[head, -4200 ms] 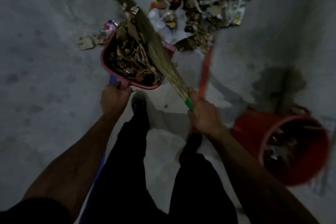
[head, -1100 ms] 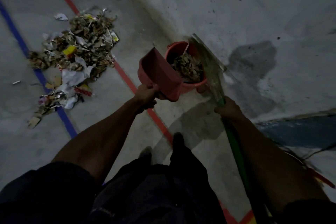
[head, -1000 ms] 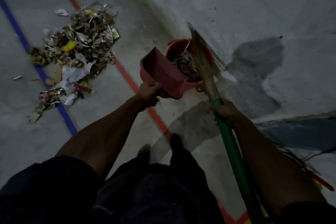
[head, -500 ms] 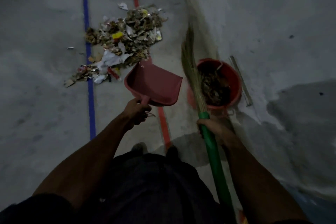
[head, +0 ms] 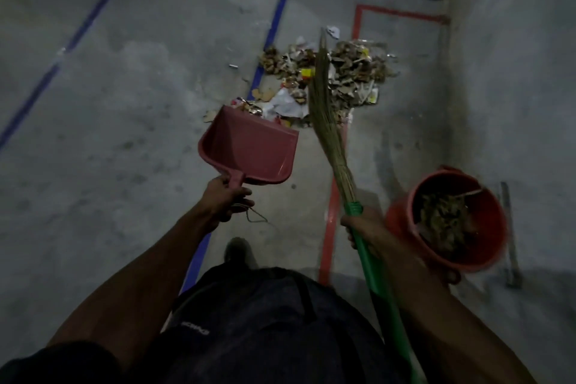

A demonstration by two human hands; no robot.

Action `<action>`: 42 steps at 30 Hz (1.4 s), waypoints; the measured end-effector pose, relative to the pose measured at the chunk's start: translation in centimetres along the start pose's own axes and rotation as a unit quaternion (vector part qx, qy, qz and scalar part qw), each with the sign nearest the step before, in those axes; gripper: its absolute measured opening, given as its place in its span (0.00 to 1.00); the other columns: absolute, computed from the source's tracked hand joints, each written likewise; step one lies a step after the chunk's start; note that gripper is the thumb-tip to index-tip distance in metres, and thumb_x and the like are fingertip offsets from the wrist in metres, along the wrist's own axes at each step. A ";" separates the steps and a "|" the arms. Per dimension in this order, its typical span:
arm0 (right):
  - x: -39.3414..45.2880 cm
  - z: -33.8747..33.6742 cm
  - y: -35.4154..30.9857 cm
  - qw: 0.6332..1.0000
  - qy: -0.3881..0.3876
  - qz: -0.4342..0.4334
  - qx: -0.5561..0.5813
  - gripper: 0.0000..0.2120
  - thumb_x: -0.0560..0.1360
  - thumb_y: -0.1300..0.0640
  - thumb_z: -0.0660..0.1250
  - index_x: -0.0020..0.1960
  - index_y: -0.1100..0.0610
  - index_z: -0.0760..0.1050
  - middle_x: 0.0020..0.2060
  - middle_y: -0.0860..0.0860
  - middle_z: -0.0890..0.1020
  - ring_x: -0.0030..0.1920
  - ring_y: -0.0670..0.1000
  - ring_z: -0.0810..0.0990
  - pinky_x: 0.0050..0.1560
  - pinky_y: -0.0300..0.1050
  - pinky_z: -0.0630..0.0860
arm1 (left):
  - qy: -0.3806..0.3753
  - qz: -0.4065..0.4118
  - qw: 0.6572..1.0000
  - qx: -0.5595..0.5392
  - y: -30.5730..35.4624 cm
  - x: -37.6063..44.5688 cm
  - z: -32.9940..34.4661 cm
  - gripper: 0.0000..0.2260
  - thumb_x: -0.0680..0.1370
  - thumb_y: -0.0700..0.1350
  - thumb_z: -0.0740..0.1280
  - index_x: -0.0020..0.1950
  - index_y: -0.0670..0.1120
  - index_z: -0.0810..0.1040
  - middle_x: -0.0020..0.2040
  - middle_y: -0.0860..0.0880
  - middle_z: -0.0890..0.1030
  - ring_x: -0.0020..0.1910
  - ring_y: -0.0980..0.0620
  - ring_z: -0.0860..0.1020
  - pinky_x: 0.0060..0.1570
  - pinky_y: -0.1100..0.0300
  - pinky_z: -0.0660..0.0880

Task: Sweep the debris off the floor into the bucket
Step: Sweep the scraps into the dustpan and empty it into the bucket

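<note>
Concrete floor point(head: 124, 103) with the remaining debris pile point(head: 343, 78) ahead; bucket point(head: 402, 215), now part-filled, stands at right. The dustpan point(head: 249, 153), tipped over the bucket a second ago, has swung back empty toward the pile: one load delivered, another due. Broom point(head: 327, 121) raised. Left hand point(head: 224, 199) grips the dustpan handle; right hand point(head: 363, 227) wraps the broom's green handle.

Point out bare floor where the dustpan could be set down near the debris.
Bare concrete lies left of the blue tape line, beside the debris pile, and between the pile's near edge and the bucket. It is crowded inside the red tape outline, where the debris spreads.
</note>
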State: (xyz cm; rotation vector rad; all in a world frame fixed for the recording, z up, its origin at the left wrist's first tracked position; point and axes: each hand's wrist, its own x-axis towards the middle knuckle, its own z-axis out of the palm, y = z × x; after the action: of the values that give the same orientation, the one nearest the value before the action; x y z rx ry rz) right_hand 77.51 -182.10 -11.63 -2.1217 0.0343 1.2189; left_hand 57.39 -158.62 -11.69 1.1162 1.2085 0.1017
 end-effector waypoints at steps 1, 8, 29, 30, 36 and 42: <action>0.6 1.7 -1.3 1.000 0.000 -0.002 -0.010 0.11 0.71 0.65 0.69 0.52 0.64 0.73 0.31 0.58 0.76 0.27 0.54 0.74 0.28 0.43 0.72 | 0.002 -0.003 1.000 0.004 0.5 1.0 -1.9 0.11 0.76 0.34 0.68 0.57 0.40 0.73 0.41 0.44 0.84 0.31 0.47 0.84 0.22 0.62 0.74; 3.1 11.0 -10.9 0.999 0.016 -0.015 -0.045 0.07 0.72 0.67 0.67 0.48 0.62 0.73 0.28 0.57 0.75 0.21 0.50 0.72 0.21 0.38 0.69 | 0.041 -0.038 0.995 0.081 4.5 7.2 -13.9 0.10 0.69 0.37 0.71 0.48 0.43 0.75 0.31 0.36 0.81 0.29 0.42 0.78 0.21 0.66 0.62; 24.1 23.5 -41.4 0.975 -0.068 -0.009 -0.211 0.14 0.71 0.60 0.71 0.54 0.64 0.75 0.32 0.59 0.80 0.28 0.56 0.79 0.25 0.43 0.75 | 0.153 -0.100 0.975 0.126 20.3 28.9 -25.8 0.04 0.73 0.36 0.66 0.46 0.42 0.73 0.35 0.38 0.76 0.22 0.48 0.72 0.23 0.61 0.68; 24.5 24.1 -42.5 0.975 -0.065 -0.014 -0.210 0.14 0.70 0.61 0.71 0.54 0.63 0.75 0.31 0.59 0.79 0.26 0.55 0.78 0.24 0.42 0.74 | 0.159 -0.099 0.973 0.137 21.1 29.8 -26.3 0.05 0.73 0.37 0.66 0.48 0.42 0.73 0.36 0.38 0.76 0.23 0.47 0.72 0.23 0.61 0.68; 28.0 28.9 -46.1 0.967 -0.064 -0.014 -0.248 0.13 0.70 0.59 0.71 0.52 0.58 0.72 0.35 0.57 0.79 0.26 0.54 0.78 0.21 0.39 0.71 | 0.157 -0.120 0.961 0.194 23.4 37.3 -30.2 0.16 0.77 0.51 0.65 0.59 0.41 0.72 0.46 0.38 0.79 0.29 0.44 0.76 0.24 0.59 0.72; 34.8 36.6 -43.9 0.933 -0.058 0.006 -0.355 0.18 0.74 0.47 0.68 0.55 0.58 0.69 0.50 0.59 0.80 0.50 0.59 0.81 0.46 0.48 0.77 | 0.098 -0.167 0.938 0.288 20.9 48.9 -33.7 0.16 0.79 0.51 0.61 0.61 0.42 0.69 0.49 0.37 0.80 0.37 0.40 0.80 0.32 0.52 0.80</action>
State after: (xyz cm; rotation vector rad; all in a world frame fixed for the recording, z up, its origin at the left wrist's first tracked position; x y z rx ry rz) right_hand 84.36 -117.26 -26.81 -2.6399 -0.5239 1.5183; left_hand 61.49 -97.87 -27.61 1.4044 1.6499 -0.4384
